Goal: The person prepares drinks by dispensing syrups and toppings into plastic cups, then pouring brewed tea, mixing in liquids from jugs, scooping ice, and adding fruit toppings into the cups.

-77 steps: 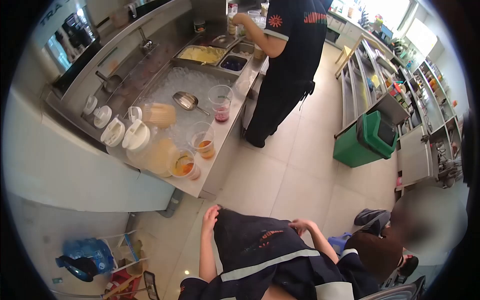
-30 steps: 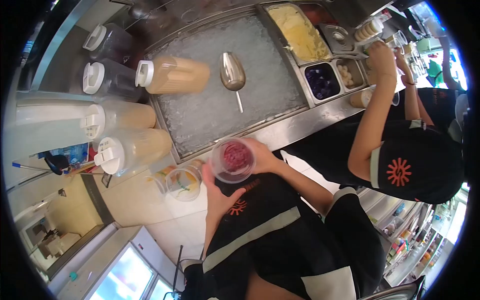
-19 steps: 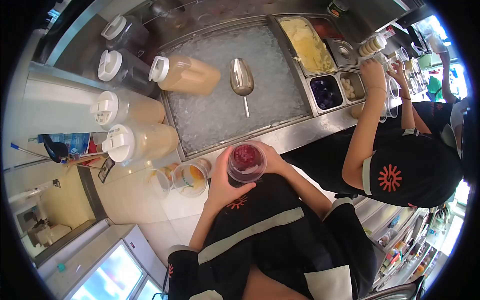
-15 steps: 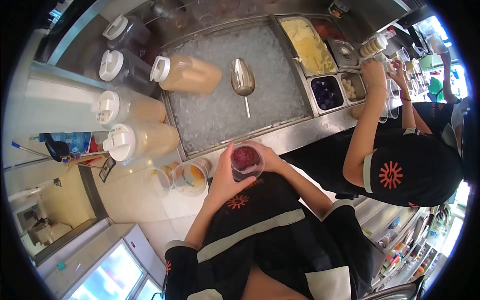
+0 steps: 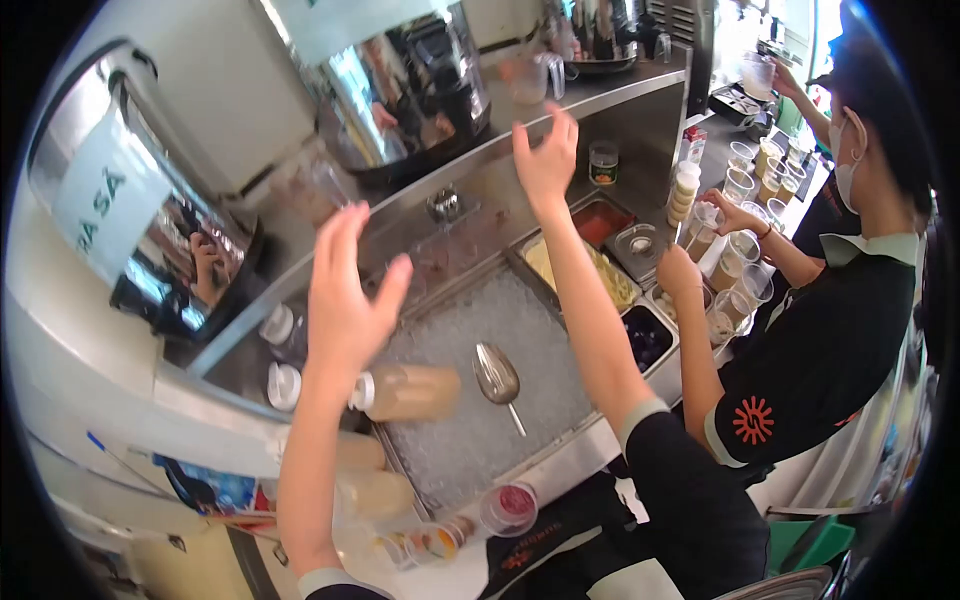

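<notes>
My left hand is raised in front of the shelf, fingers stretched and thumb apart, holding nothing; it is slightly blurred. Nearest it is a blurred clear container on the shelf. My right hand reaches up at the shelf edge, fingers spread, below a clear measuring jug; no contact with the jug shows. The plastic cup with dark red contents stands on the counter's front edge, away from both hands. A metal scoop lies on the ice between my forearms.
Steel urns stand on the shelf. A bottle of tan liquid lies on the ice. Food pans are at its right. A co-worker works beside several filled cups. Two cups stand lower left.
Both hands have let go of the cup with dark red contents and risen to the shelf. The cup now stands on the counter. The view has tilted up, showing the urns.
</notes>
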Tool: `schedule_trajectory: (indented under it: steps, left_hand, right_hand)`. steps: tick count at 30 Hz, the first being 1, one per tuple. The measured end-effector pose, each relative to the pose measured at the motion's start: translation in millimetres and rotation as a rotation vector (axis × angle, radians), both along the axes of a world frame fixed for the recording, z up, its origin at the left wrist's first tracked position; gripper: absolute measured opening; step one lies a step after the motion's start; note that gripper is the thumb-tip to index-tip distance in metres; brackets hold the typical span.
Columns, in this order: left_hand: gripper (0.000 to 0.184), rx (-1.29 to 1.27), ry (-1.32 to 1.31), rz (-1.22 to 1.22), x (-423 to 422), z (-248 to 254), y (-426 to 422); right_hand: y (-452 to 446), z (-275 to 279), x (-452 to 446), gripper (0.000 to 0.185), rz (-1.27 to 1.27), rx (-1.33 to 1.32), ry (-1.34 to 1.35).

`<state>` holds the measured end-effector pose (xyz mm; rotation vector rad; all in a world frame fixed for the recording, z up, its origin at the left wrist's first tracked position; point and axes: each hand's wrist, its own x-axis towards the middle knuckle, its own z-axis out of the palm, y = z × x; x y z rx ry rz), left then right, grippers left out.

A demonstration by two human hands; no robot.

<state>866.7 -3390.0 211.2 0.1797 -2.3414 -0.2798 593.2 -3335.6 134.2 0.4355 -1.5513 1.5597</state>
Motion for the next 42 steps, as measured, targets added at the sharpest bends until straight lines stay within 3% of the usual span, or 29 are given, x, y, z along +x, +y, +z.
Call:
schedule_trajectory:
  steps: [1, 3, 5, 7, 8, 12, 16, 19, 22, 24, 25, 27, 39, 42]
  left_hand:
    - [0.047, -0.074, 0.069, -0.007, -23, 15, -9]
    - [0.042, -0.157, 0.172, 0.004, -62, 40, -24]
    - [0.039, -0.042, 0.204, -0.056, -90, 58, -32]
    - [0.035, 0.136, 0.186, -0.217, -112, 73, -35]
    - [0.034, 0.185, 0.180, -0.292, -121, 77, -38]
    - [0.031, 0.085, 0.062, -0.218, -134, 90, -38]
    - [0.032, 0.395, -0.169, -0.197, -135, 107, -35]
    - [0.041, 0.503, -0.170, -0.307, -141, 107, -41]
    - [0.038, 0.339, 0.012, -0.483, -148, 97, -47]
    - [0.035, 0.105, 0.107, -0.330, -144, 93, -36]
    - [0.035, 0.108, 0.109, -0.323, -140, 91, -31]
    - [0.029, -0.216, 0.216, -0.246, -133, 88, -24]
    - [0.024, -0.610, 0.314, -0.240, -125, 65, -9]
    - [0.024, -0.600, 0.293, -0.210, -120, 65, -7]
  right_hand:
    - [-4, 22, -24, 0.057, -0.119, 0.026, 0.007]
    - [-7, 60, -54, 0.080, -0.174, 0.141, -0.346]
    - [3, 79, -80, 0.070, 0.060, 0.361, -0.521]
    - [16, 87, -76, 0.042, 0.201, 0.354, -0.512]
    - [20, 86, -65, 0.037, 0.198, 0.279, -0.464]
    - [72, 79, 2, 0.035, 0.290, 0.261, -0.292]
    - [92, 52, 45, 0.034, 0.479, 0.403, -0.181]
    - [66, 34, 51, 0.037, 0.647, 0.352, -0.157]
    - [53, 30, 58, 0.031, 0.689, 0.276, -0.205]
    - [56, 35, 65, 0.030, 0.663, 0.303, -0.228]
    - [57, 33, 66, 0.030, 0.670, 0.307, -0.228]
    - [58, 30, 64, 0.031, 0.613, 0.283, -0.209]
    - [68, 12, 62, 0.033, 0.581, 0.254, -0.198]
    - [66, 9, 62, 0.033, 0.584, 0.248, -0.195]
